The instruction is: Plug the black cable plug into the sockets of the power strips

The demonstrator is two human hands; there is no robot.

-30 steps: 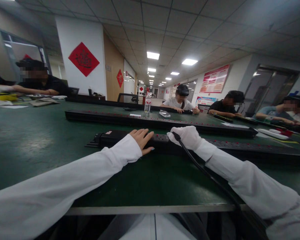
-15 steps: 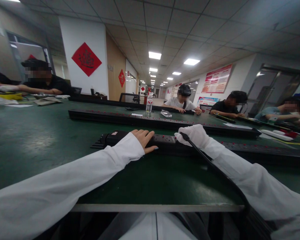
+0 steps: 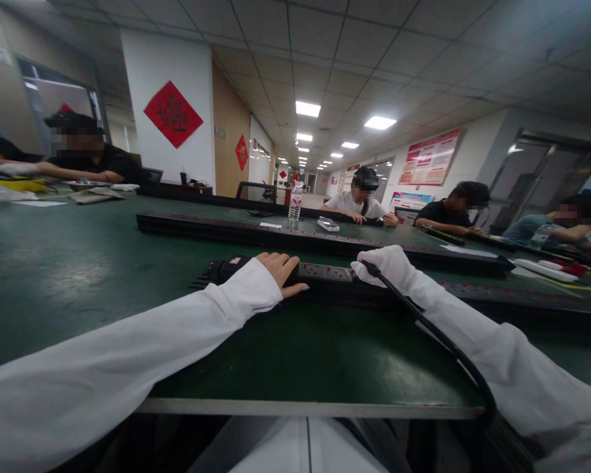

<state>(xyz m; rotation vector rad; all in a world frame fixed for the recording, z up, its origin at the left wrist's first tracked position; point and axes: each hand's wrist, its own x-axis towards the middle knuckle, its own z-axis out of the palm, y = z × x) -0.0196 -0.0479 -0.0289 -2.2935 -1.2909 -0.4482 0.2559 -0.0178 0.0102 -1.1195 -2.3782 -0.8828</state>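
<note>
A long black power strip (image 3: 320,270) with dark sockets and small red parts lies across the table before me. My bare left hand (image 3: 279,270) is closed over it near its left end, fingers across the top and thumb on the near side. Farther right, my white-gloved right hand (image 3: 385,266) grips a black plug (image 3: 371,268) at the strip's top face. From it a thick black cable (image 3: 433,322) runs down along my right sleeve and over the table edge. The plug's front is hidden by the glove, so I cannot tell whether it sits in a socket.
Behind lies a second long black strip (image 3: 236,232), with another beyond it. A water bottle (image 3: 295,202) and a small white device (image 3: 328,225) stand near these. Several people sit around the green table (image 3: 93,282). Its front edge (image 3: 305,408) is close to my body.
The power strip has shifted slightly to the right. My right hand has moved a little right with the plug, and my left hand slightly left along the strip.
</note>
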